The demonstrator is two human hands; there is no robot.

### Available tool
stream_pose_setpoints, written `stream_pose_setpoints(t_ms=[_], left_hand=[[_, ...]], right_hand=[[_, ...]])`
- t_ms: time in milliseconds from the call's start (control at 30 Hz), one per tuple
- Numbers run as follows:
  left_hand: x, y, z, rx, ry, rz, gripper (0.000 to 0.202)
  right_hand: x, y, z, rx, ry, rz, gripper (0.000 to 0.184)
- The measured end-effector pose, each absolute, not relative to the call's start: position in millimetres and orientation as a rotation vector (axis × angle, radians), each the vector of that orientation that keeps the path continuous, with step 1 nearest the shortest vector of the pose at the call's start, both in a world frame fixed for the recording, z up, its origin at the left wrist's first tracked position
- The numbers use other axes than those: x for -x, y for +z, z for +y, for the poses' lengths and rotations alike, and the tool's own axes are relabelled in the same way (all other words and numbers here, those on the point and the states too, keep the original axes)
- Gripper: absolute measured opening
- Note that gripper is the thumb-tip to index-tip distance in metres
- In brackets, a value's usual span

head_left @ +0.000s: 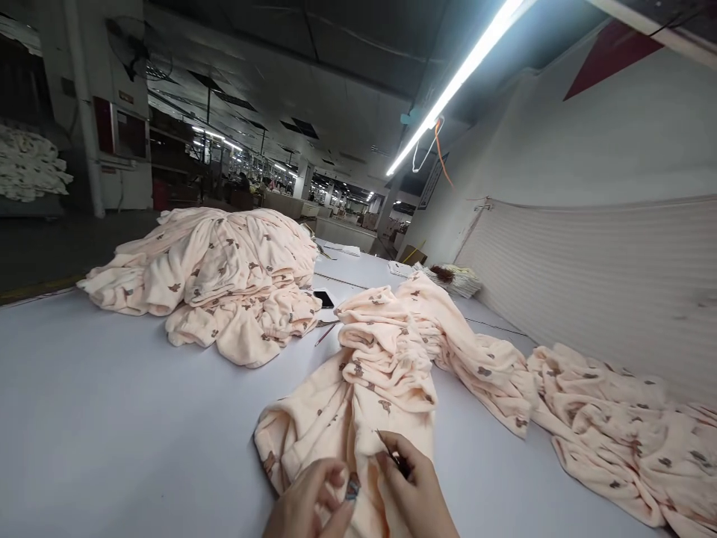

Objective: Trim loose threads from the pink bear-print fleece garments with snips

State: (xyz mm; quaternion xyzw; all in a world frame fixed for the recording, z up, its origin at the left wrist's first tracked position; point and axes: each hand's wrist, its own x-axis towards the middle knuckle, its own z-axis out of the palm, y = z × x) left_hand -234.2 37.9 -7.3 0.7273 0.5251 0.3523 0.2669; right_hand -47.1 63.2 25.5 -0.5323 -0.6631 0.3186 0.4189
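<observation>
A pale peach plush garment (386, 381) with small brown animal figures lies bunched in front of me, its near end opened into folds. My right hand (411, 482) rests over the near folds, closed round small dark thread snips (401, 462) whose thin point sticks up to the left. Much of the tool is hidden by the fingers. My left hand (314, 497) is beside it at the garment's near end, fingers loosely curled and thumb apart from them. A small blue patterned patch (352, 488) shows at the thumb tip; I cannot tell what it is.
A large heap of matching garments (224, 261) is on the white table (140, 418) at left. More pieces (621, 426) stretch along the right side. Beyond are a phone (323, 299), a pencil (325, 335) and a fabric bundle (456, 279). A striped cloth (605, 261) covers the right wall.
</observation>
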Motion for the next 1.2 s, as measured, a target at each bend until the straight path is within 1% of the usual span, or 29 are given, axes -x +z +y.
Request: stream_pose_setpoints(t_ms=[67,133,233,300,400,500,567,667,800,833,900,967,1067,1167,1200], left_hand=[[204.4,6.9,52.2,-1.831,1.001,1.383,0.024],[178.9,14.9,65.9,-1.715,1.050,1.279,0.016],[156.9,10.9,78.1,-1.672,1.156,1.111,0.013],[152.0,2.7,79.8,-1.738,1.276,1.111,0.011],[152.0,-5.6,78.6,-1.934,1.399,1.126,0.016],[155.0,-6.5,80.2,-2.112,1.377,1.075,0.023],[157.0,-7.1,83.4,-2.161,1.347,1.064,0.024],[159.2,-12.8,87.7,-2.143,1.339,1.073,0.025],[158.3,-22.0,86.8,-1.995,1.318,1.037,0.024],[157.3,-22.2,85.7,-1.925,1.327,1.039,0.023],[155.2,-18.6,83.8,-1.775,1.364,1.058,0.024],[154.1,-10.3,84.2,-1.652,1.348,1.059,0.025],[155.0,5.1,90.1,-1.467,1.096,0.932,0.017],[156.5,17.4,97.1,-1.076,0.893,0.756,0.026],[156.8,20.4,98.4,-0.941,0.882,0.706,0.026]], right_hand=[[32.4,22.7,55.3,1.306,0.716,-1.668,0.024],[16.2,17.4,49.6,1.358,0.577,-1.721,0.022],[-7.8,11.4,46.7,1.561,0.314,-1.793,0.018],[-20.4,11.0,47.1,1.671,0.203,-1.779,0.019],[-29.7,14.3,47.9,1.642,0.197,-1.765,0.025],[-28.0,19.4,48.0,1.553,0.268,-1.813,0.019],[-24.4,23.2,48.8,1.539,0.282,-1.880,0.021],[-20.8,27.1,51.6,1.578,0.227,-1.979,0.022],[-21.0,20.2,52.6,1.619,0.235,-1.936,0.021],[-21.0,16.5,52.1,1.618,0.224,-1.926,0.024],[-20.3,9.4,51.7,1.626,0.155,-1.910,0.037],[-19.1,5.1,54.5,1.645,0.065,-1.880,0.033],[-17.7,6.0,65.3,1.704,-0.015,-1.753,0.020],[-16.6,10.3,75.2,1.786,0.030,-1.643,0.005],[-16.2,11.2,76.2,1.782,0.081,-1.643,0.005]])
